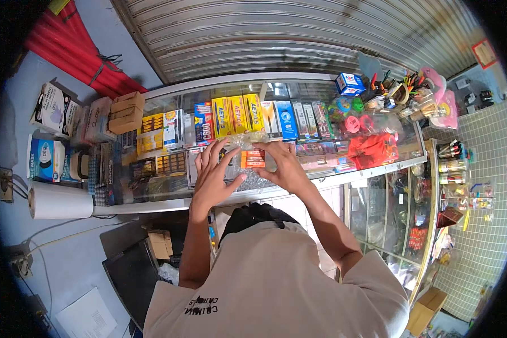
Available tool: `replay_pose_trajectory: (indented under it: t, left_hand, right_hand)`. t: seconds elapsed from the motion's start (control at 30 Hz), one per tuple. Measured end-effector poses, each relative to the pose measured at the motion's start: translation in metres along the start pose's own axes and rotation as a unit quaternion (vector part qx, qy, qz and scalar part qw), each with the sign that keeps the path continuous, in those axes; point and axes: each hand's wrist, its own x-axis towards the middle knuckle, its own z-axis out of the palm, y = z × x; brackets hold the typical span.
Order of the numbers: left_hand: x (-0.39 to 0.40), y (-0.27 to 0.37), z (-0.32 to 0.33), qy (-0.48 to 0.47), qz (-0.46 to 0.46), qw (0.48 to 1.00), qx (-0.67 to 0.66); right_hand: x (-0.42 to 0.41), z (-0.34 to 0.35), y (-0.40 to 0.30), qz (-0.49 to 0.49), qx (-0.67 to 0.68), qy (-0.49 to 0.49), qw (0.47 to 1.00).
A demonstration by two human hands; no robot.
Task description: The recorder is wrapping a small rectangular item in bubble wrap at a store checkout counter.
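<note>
On the glass display counter [177, 196], a sheet of clear bubble wrap [251, 181] lies with several small orange-and-white boxes [252, 159] in a stack on it. My left hand [217, 175] is spread at the left edge of the wrap, fingers apart. At the right of the orange boxes is my right hand [281, 164], its thumb and index finger near the wrap and the boxes. Whether those fingertips pinch the plastic cannot be made out. Behind the wrap, yellow pen boxes [236, 114] stand in a row beside a blue box [286, 120].
A red plastic bag [372, 151], clear jars [384, 122] and pen holders [405, 91] crowd the right side. At left are a cardboard box [126, 112], a face mask box [46, 158] and a white roll [61, 203]. A metal roller shutter [257, 38] rises behind the counter.
</note>
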Motion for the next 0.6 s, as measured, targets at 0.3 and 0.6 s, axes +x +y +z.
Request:
replay_pose_trajectory:
  t: [0.3, 0.6]
  left_hand:
    - [-0.0026, -0.0027, 0.0017, -0.002, 0.012, 1.000, 0.020]
    - [-0.0027, -0.0049, -0.0022, 0.012, 0.026, 1.000, -0.010]
  right_hand:
    - [-0.0074, 0.0010, 0.0007, 0.000, 0.027, 0.011, 1.000]
    - [-0.0035, -0.0048, -0.0035, -0.056, 0.065, 0.111, 0.990]
